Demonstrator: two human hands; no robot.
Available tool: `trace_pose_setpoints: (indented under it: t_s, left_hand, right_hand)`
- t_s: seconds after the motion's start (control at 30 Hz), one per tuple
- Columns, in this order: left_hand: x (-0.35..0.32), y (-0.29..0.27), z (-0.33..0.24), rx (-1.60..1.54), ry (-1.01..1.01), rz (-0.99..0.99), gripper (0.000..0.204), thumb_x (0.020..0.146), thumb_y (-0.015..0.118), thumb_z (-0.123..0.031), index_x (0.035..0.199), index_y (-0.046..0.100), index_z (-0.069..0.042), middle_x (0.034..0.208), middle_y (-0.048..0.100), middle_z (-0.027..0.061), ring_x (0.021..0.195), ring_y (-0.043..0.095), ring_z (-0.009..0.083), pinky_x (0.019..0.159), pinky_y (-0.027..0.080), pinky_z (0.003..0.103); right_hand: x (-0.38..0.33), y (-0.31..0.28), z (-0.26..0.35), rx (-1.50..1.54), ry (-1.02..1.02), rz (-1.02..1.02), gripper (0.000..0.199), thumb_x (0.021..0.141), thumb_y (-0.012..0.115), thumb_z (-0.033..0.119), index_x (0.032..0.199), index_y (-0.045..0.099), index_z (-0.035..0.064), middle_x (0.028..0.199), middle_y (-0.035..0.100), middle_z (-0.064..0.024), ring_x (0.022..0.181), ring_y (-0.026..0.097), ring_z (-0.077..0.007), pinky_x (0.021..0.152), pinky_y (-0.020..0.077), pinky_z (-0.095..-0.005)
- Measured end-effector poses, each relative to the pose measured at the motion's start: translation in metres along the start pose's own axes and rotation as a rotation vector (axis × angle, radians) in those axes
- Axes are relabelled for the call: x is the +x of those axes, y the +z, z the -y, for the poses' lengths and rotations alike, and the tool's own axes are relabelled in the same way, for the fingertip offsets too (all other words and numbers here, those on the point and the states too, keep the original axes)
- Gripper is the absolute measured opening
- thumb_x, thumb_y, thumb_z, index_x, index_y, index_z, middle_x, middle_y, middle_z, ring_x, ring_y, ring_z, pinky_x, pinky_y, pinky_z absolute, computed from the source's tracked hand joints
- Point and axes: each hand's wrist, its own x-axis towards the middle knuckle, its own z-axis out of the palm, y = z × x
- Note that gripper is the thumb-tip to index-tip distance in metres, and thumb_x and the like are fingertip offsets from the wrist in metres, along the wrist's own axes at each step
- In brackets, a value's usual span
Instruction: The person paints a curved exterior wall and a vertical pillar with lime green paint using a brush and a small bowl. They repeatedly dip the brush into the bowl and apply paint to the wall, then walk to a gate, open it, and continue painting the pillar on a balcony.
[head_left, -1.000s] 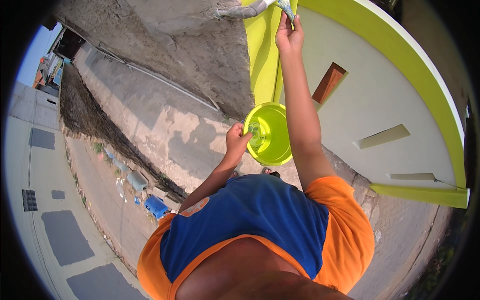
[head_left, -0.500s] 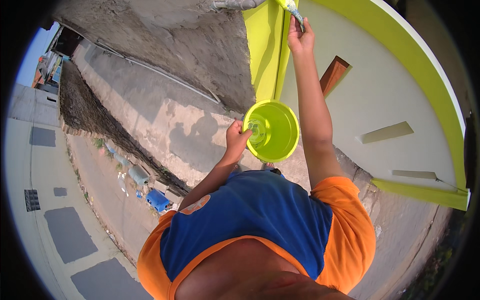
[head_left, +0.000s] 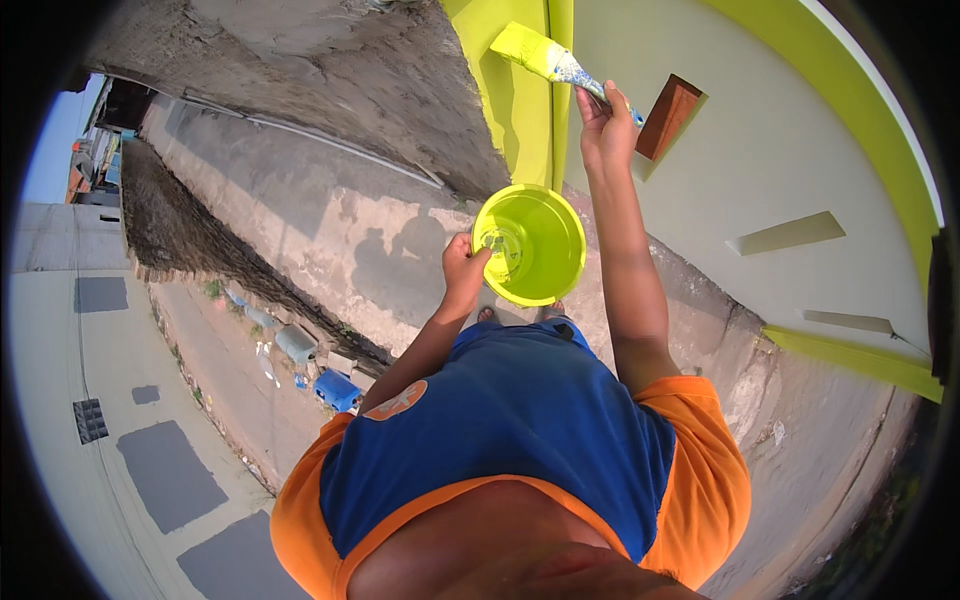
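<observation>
My left hand (head_left: pixel 464 268) grips the rim of a lime-green bucket (head_left: pixel 556 240), thumb over the edge, at the front of my body. Inside, greenish-white smears show on the bucket's bottom and wall. Up at the wall, my right hand (head_left: pixel 607 125) is closed round the handle of a wide paintbrush (head_left: pixel 570 72). Its bristles are coated in lime-yellow paint and point up and to the left. They lie over the lime-yellow wall strip (head_left: pixel 520 110); whether they touch it I cannot tell. The handle is speckled blue and white.
Right of the strip stands a pale wall (head_left: pixel 680 40) with slanted slots and a lime border. A rough grey cement wall (head_left: pixel 330 70) rises on the left above a concrete path (head_left: pixel 320 210). Beyond a low wall lie a blue container (head_left: pixel 337 390) and litter.
The right hand and paintbrush have come lower in view, bringing the whole brush into sight, its bristles now toward the left. The bucket has shifted slightly left and up with my left hand.
</observation>
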Motion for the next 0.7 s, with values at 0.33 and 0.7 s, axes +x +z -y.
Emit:
trace_pose_setpoints:
  t_s: [0.33, 0.7]
  left_hand:
    - [0.0, -0.04, 0.004, -0.062, -0.001, 0.019, 0.015, 0.084, 0.059, 0.007, 0.097, 0.054, 0.001, 0.087, 0.065, 0.0058, 0.073, 0.06, 0.0078, 0.066, 0.047, 0.022]
    - [0.011, -0.09, 0.01, 0.079, -0.031, 0.102, 0.015, 0.084, 0.059, 0.007, 0.096, 0.054, 0.001, 0.085, 0.064, 0.0043, 0.071, 0.058, 0.0067, 0.065, 0.046, 0.021]
  right_hand:
    - [-0.051, -0.066, -0.048, -0.569, -0.158, -0.16, 0.014, 0.089, 0.064, 0.001, 0.097, 0.059, -0.0096, 0.087, 0.065, -0.0171, 0.07, 0.069, -0.0249, 0.068, 0.0631, -0.0322]
    - [-0.044, 0.008, -0.025, 0.028, -0.248, 0.042, 0.013, 0.09, 0.061, 0.001, 0.099, 0.057, -0.0073, 0.093, 0.063, -0.017, 0.077, 0.068, -0.0269, 0.071, 0.0627, -0.0358]
